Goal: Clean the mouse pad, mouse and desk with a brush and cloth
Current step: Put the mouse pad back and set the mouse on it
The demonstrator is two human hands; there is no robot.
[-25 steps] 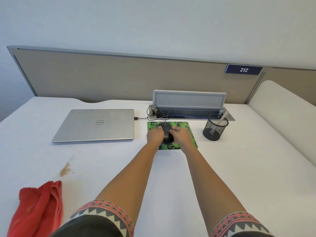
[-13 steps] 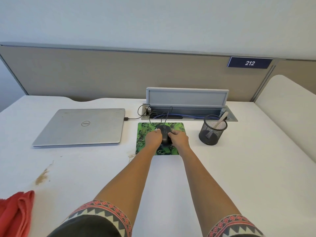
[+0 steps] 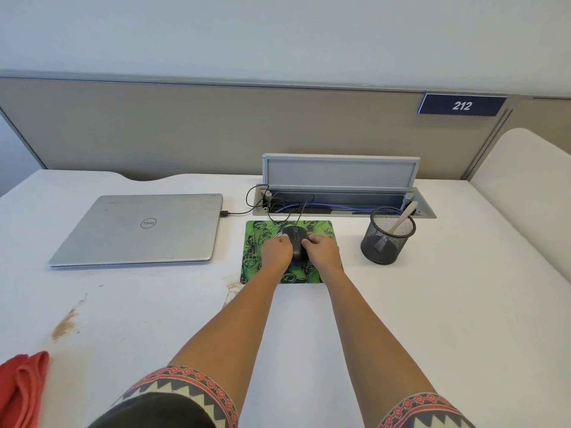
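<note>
Gripping the mouse (image 3: 296, 242) from both sides, the left hand (image 3: 276, 253) and right hand (image 3: 322, 252) curl their fingers against its flanks. It sits mid-pad (image 3: 258, 242) on the desk (image 3: 432, 304), right of the laptop (image 3: 145, 230). The mouse looks light, hard and smooth, so it should lift easily by its sides, though its cable (image 3: 290, 208), running far to the socket tray, will likely tether it. The pad looks thin and floppy, best taken by a near corner. The cloth (image 3: 21, 384) lies near left, soft and easy to bunch. A white handle (image 3: 401, 219) stands in the cup (image 3: 386, 245); whether it is the brush I cannot tell.
</note>
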